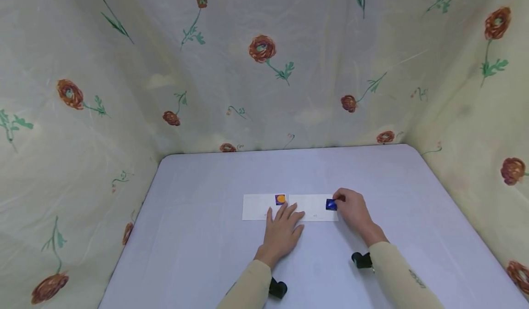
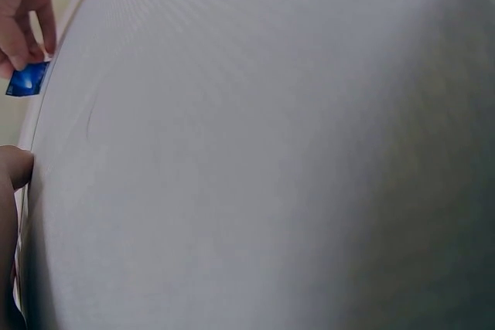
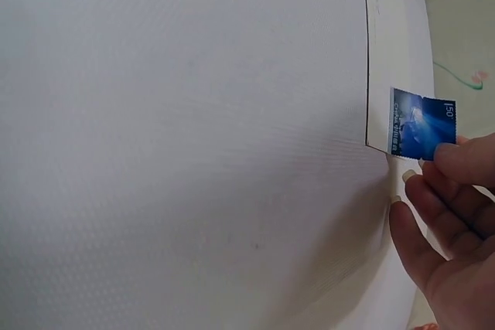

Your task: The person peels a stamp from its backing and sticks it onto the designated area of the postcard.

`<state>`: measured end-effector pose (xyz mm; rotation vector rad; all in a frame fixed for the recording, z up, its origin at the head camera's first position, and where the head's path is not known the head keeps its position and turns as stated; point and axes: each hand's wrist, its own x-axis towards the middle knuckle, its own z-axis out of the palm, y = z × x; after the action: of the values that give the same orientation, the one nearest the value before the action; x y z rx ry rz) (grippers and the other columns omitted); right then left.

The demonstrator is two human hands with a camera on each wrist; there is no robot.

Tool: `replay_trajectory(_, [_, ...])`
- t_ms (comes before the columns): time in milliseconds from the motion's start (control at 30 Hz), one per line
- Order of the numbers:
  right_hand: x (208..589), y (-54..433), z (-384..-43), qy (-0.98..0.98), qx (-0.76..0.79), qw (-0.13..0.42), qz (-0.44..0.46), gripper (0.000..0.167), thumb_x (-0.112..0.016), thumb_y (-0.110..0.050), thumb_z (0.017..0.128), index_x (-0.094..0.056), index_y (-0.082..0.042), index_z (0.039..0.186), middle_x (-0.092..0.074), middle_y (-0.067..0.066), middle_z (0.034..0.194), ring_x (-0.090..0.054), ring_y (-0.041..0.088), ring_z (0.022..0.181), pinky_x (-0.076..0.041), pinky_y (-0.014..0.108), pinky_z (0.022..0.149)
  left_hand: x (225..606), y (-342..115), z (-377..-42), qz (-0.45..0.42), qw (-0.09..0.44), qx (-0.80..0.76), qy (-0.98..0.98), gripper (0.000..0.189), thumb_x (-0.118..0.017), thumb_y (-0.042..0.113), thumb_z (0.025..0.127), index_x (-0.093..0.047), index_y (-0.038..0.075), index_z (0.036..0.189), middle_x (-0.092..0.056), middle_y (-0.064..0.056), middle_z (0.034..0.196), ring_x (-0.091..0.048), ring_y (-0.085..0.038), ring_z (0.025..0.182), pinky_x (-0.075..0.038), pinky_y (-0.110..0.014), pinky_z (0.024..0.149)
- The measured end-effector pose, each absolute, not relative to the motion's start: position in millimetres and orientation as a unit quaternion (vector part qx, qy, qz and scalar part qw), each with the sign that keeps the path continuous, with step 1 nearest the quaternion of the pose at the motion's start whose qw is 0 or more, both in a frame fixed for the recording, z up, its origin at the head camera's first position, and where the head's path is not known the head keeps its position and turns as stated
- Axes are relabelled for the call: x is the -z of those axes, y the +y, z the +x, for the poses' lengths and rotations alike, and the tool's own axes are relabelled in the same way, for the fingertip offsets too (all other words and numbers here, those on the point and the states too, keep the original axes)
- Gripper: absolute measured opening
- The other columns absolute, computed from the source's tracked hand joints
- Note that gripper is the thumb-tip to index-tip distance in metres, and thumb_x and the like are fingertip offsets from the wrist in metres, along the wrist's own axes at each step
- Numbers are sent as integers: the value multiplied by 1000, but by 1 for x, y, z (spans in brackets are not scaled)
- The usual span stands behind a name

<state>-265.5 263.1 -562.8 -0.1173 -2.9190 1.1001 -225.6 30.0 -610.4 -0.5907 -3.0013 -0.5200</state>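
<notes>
Two white envelopes lie side by side on the table, the left envelope (image 1: 254, 208) and the right envelope (image 1: 310, 205). A purple and orange stamp (image 1: 280, 199) sits at the upper right corner of the left one. My left hand (image 1: 283, 233) rests with spread fingers over the lower edges where the two meet. Between thumb and fingers my right hand (image 1: 353, 210) pinches a blue postage stamp (image 3: 421, 125) by its edge. That stamp is over the right end of the right envelope; whether it touches the paper I cannot tell.
The table (image 1: 198, 235) has a pale cloth surface. Flower-printed curtains (image 1: 306, 102) hang behind it and on both sides. Black wrist-worn devices (image 1: 362, 260) stick out under both forearms.
</notes>
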Motion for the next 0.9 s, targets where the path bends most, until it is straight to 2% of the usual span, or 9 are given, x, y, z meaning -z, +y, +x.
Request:
replay_trajectory(233, [563,263,-269,-935,-352,13,-35,16,-53,-3,95,-67,-3,101,-68,18,108,-60,28,96,-52,40,81,612,31,-226,-192,20,163,-968,42,-43,47,103,-48,38,144,-34,10,161,-22,-21,154,-10,-64,122])
replay_trajectory(900, [568,262,-277,-940,-339,11,-29,17,-52,-5,97,-67,-4,103,-69,17,107,-61,29,97,-53,43,85,611,31,-226,-192,21,170,-966,41,-44,46,103,-50,36,143,-36,8,161,-25,-23,154,-13,-65,122])
